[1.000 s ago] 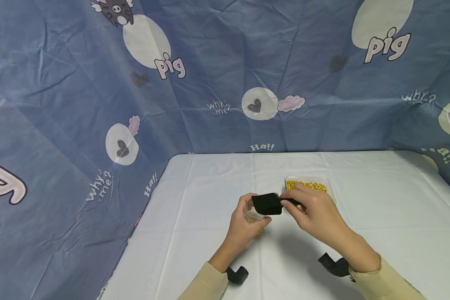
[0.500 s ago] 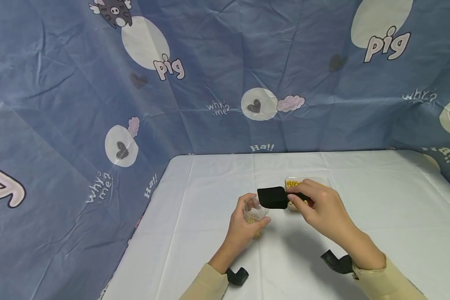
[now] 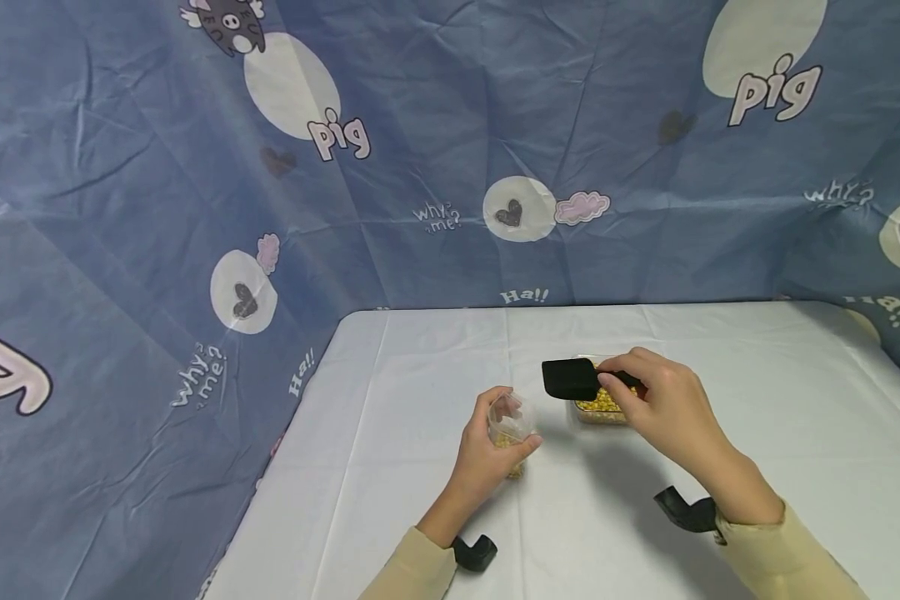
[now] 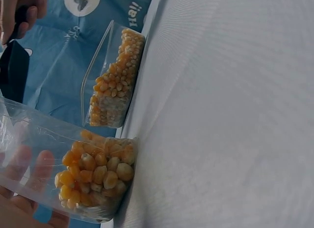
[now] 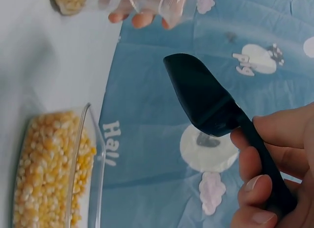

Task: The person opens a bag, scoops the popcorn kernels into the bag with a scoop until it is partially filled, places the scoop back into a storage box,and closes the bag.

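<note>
My left hand [image 3: 480, 454] grips a clear plastic cup [image 3: 512, 417] that stands on the white table with its mouth up. Yellow corn kernels [image 4: 95, 174] fill its lower part, as the left wrist view shows. By its handle, a black scoop [image 3: 570, 380] is held in my right hand [image 3: 667, 408], fingers curled round it. The scoop's blade points left, in the air above the near left part of a clear rectangular box [image 5: 100, 188]. Corn kernels [image 5: 46, 164] lie deep in that box; the right hand and scoop hide much of it in the head view.
The table [image 3: 420, 367] has a white cloth. Behind it and to the left hangs a blue printed curtain [image 3: 420, 125]. Black curved wrist mounts [image 3: 475, 552] stick out near both sleeves.
My right hand has carried the scoop right and away from me, from over the cup's mouth to over the corn box. The left hand and cup have stayed put.
</note>
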Demonstrator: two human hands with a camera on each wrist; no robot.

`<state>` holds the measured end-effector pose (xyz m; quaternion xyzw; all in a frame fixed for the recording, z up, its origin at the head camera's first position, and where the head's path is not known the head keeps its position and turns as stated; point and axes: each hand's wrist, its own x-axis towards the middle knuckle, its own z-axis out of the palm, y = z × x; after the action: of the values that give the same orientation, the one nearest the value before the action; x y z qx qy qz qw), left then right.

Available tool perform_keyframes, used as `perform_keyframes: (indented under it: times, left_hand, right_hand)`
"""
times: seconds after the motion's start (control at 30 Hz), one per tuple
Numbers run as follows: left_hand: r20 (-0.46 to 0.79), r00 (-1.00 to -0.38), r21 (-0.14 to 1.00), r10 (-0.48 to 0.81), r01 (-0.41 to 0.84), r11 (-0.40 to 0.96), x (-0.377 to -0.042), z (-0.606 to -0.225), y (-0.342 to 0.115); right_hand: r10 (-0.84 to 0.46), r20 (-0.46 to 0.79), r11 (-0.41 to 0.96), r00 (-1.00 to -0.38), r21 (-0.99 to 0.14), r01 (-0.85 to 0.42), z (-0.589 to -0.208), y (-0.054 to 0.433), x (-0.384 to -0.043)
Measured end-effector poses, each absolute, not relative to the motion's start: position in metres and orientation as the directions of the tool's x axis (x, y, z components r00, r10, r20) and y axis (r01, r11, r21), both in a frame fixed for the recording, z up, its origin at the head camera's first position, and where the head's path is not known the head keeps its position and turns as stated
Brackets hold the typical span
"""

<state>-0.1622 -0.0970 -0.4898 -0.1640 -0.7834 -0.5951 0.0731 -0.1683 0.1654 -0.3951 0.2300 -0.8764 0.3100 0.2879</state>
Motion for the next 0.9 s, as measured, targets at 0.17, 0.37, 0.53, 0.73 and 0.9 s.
perform_keyframes:
  times: [0.17,0.37,0.53,0.73,0.9]
  left_hand:
    - [0.28,-0.944,0.916,0.174,0.317,0.245,-0.152,-0.467,-0.094]
    - [0.283,-0.942,0.92,0.179,0.319,0.228,-0.147,-0.458,-0.094]
    - [0.292,-0.938,0.916,0.185,0.33,0.228,-0.146,-0.456,-0.094]
    - [0.292,-0.938,0.919,0.186,0.33,0.216,-0.144,-0.454,-0.094]
    - [0.292,-0.939,0.923,0.183,0.326,0.205,-0.144,-0.455,-0.094]
  right_hand:
    - [-0.2,0.616,0.717,-0.762,-0.438,-0.542,-0.397,0.173,-0.173]
    - [-0.17,0.552,0.752,-0.816,-0.462,-0.469,-0.401,0.185,-0.178]
    - [-0.148,0.483,0.775,-0.863,-0.486,-0.404,-0.406,0.195,-0.184]
    - [-0.128,0.409,0.79,-0.903,-0.509,-0.342,-0.412,0.204,-0.19]
    - [-0.114,0.345,0.807,-0.932,-0.514,-0.289,-0.414,0.214,-0.194]
